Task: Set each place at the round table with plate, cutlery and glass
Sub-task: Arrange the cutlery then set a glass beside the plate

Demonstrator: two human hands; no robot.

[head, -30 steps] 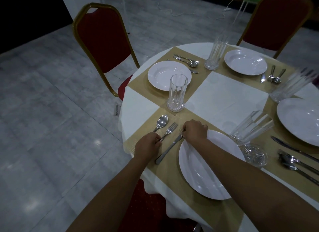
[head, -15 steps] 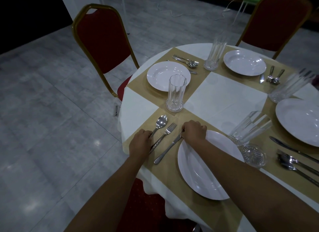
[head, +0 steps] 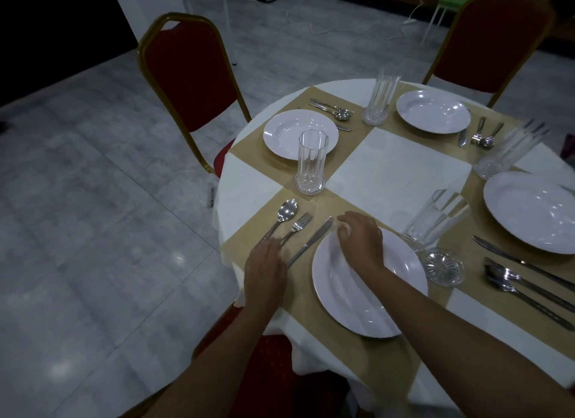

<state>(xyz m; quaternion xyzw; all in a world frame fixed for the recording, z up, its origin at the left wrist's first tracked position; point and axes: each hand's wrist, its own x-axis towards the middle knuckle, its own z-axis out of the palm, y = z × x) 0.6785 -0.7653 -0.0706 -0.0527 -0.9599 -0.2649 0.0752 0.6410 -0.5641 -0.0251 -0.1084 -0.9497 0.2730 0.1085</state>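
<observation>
— Fingers? 
— Left hand (head: 265, 270) lies flat, covering the spoon (head: 281, 217) and fork (head: 296, 228) handles. Right hand (head: 361, 242) is loosely curled over the plate (head: 357, 296), empty. 
— Changes? 
— It released the knife (head: 311, 242); the left uncurled.

Counting four white plates: near plate (head: 357, 299), left plate (head: 286, 134), far plate (head: 432, 111), right plate (head: 535, 212). Counting four tall glasses: near glass (head: 435, 221), left glass (head: 311, 162), far glass (head: 381, 97), right glass (head: 510, 150), plus one round cut-glass piece (head: 443, 266). Showing three pieces of cutlery per place, twelve altogether; at the near place, one spoon (head: 287, 210), one fork (head: 298, 228), one knife (head: 311, 240). Also showing four tan mats (head: 314, 293), three red chairs (head: 186, 75), two hands: left hand (head: 264, 271), right hand (head: 361, 243).
</observation>
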